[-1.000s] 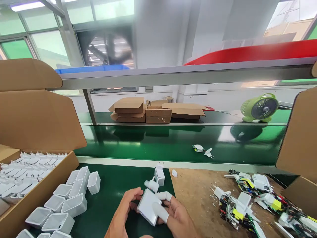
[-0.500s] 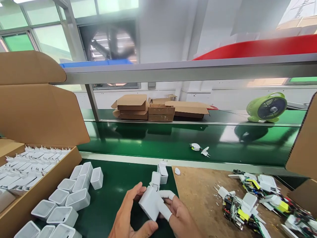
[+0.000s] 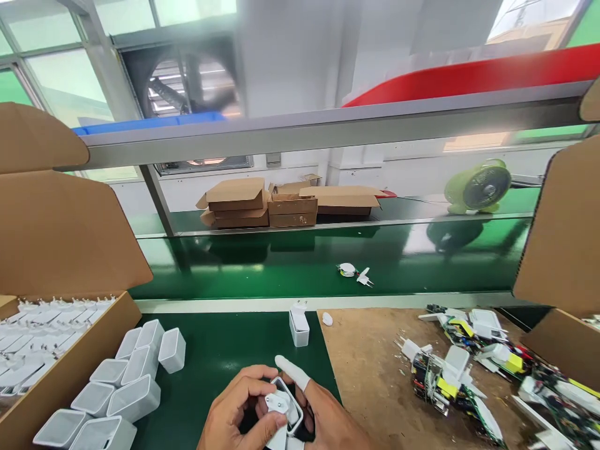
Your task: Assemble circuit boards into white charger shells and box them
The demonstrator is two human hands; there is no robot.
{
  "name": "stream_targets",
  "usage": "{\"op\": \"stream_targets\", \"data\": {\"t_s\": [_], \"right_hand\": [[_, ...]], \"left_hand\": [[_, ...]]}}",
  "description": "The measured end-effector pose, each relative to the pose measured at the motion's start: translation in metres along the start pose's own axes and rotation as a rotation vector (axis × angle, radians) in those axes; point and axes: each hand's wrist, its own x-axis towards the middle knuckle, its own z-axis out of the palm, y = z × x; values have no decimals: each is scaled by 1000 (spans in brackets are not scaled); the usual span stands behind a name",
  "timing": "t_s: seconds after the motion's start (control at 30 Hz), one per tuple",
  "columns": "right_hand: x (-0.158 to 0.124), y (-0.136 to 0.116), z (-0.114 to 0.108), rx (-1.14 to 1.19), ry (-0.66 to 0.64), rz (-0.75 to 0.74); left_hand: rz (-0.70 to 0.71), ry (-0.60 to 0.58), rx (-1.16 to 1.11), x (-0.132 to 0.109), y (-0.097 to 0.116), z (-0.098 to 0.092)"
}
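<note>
At the bottom centre, my left hand [image 3: 241,409] pinches a small white plastic part [image 3: 277,403] with a round top between thumb and fingers. My right hand [image 3: 319,406] wraps round a white open housing [image 3: 294,412], its white-covered index finger stretched out along the far side. The small part lies at the mouth of the housing, partly inside it. Another white housing with a part in its top [image 3: 299,326] stands upright on the green mat beyond my hands. Several white open housings [image 3: 134,398] lie to the left.
A cardboard box [image 3: 107,334] of white parts is at the left. On the brown board [image 3: 365,375] lie circuit assemblies [image 3: 445,381] and a small white piece [image 3: 327,319]. Another assembly [image 3: 347,270] rests on the green belt [image 3: 281,275]. A fan [image 3: 478,187] stands behind.
The housing in my hands has turned so its open side shows, and my left hand now pinches the small part at its mouth. My right index finger has straightened. The view has shifted right.
</note>
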Motion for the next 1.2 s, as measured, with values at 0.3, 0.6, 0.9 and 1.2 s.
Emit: {"op": "stream_targets", "data": {"t_s": [0.3, 0.6, 0.9, 1.2], "right_hand": [[-14, -30, -7, -116, 14, 17], [-10, -23, -4, -133, -12, -51], [-18, -21, -1, -163, 54, -36], [-3, -15, -16, -244, 455, -43]], "left_hand": [[-35, 100, 169, 7, 23, 14], [-68, 10, 278, 17, 40, 15], [-141, -162, 297, 13, 32, 9], [-220, -111, 429, 93, 24, 13]]}}
